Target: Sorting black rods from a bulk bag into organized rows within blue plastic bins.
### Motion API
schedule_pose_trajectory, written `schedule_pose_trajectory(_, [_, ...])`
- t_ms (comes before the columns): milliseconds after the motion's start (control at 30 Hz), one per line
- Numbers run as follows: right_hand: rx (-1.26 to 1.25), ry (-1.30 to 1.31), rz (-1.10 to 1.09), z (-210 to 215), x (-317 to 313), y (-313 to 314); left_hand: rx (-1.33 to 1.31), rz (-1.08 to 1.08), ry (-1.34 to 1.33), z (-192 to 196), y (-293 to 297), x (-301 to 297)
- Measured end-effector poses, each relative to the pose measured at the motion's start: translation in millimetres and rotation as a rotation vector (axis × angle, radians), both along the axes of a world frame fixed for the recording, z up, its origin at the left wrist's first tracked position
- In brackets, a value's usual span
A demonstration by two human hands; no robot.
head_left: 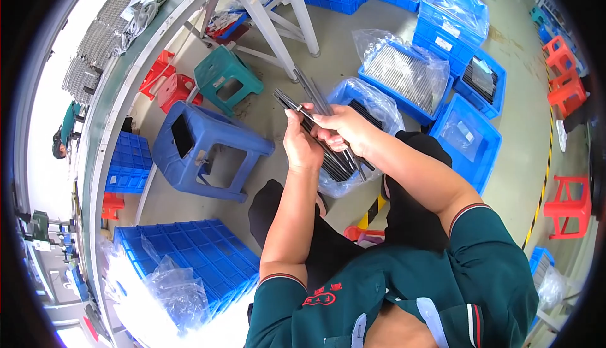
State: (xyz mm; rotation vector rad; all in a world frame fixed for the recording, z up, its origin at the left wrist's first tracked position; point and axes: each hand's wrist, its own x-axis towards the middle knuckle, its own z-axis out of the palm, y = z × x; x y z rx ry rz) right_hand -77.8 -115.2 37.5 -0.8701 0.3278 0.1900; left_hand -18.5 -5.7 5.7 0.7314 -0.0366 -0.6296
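Observation:
Both of my hands grip one bundle of thin dark metal rods in front of my lap. My left hand wraps the bundle from the left, fingers closed around it. From the right, my right hand closes over the same rods. The rods stick out up and to the left past my fingers. Their lower ends reach into a blue plastic crate lined with a clear bag, which stands on the floor by my knees.
Blue stool, green stool and red stools stand left on the floor. A long workbench runs along the left. More blue crates with bagged parts sit right and behind. Stacked blue trays lie lower left. Red stools stand far right.

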Motion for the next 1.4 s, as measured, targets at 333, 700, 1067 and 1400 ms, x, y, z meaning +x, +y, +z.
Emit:
schedule_pose_trajectory(333, [-0.134, -0.085, 0.05, 4, -5, -5, 0.013, 0.049, -0.098, -1, -4, 6])
schedule_pose_trajectory(700, [-0.158, -0.096, -0.047, 7, -5, -10, 0.069, -0.028, -0.093, 10, -4, 7])
schedule_pose_trajectory(1067, [-0.109, -0.061, -0.083, 4, -3, -17, 0.017, 0.096, 0.103, 6, -11, 13])
schedule_pose_trajectory(1400, [-0.182, -0.059, -0.144, -5, 3, -13, 0.169, 0.179, -0.142, 2, -33, 1])
